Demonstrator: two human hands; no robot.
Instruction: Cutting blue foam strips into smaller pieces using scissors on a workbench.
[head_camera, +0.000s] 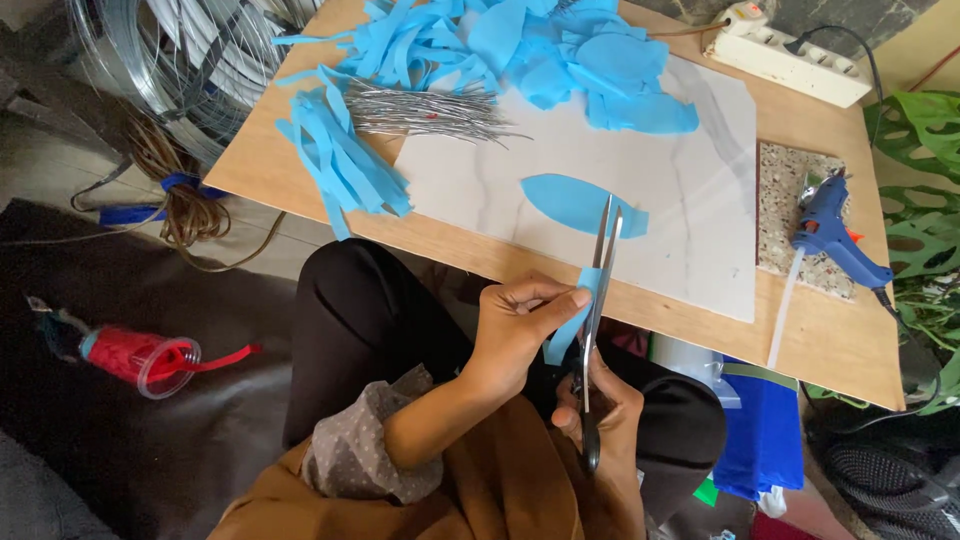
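Work in hand: cutting a blue foam strip (570, 322) w/ scissors (598, 300), over the lap at the near edge of the tabletop (830, 340).
Left hand (520, 325): closed in a pinch on the strip, thumb + fingers holding its upper end just beside the blades.
Right hand (600, 405): closed round the scissor handles, blades slightly parted, tips pointing away over the white board (680, 200).
Done so far (judged): 1 leaf-shaped blue piece (580, 205) lies finished on the board; a heap of blue cut shapes (590, 60) at the far side, too overlapped to count.
Left (judged): a bunch of uncut blue strips (340, 155) at the tabletop's left edge, approx a dozen+, can't count exactly; so plenty remains.
Wire: 1 bundle of short silver wires (420, 110) betw. strips and heap.
Glue gun (830, 230): 1, blue, on a speckled tile at right, untouched.
Power strip (790, 60): 1, far right corner.
Floor: 1 red cup (145, 360), 1 wire coil (190, 60).
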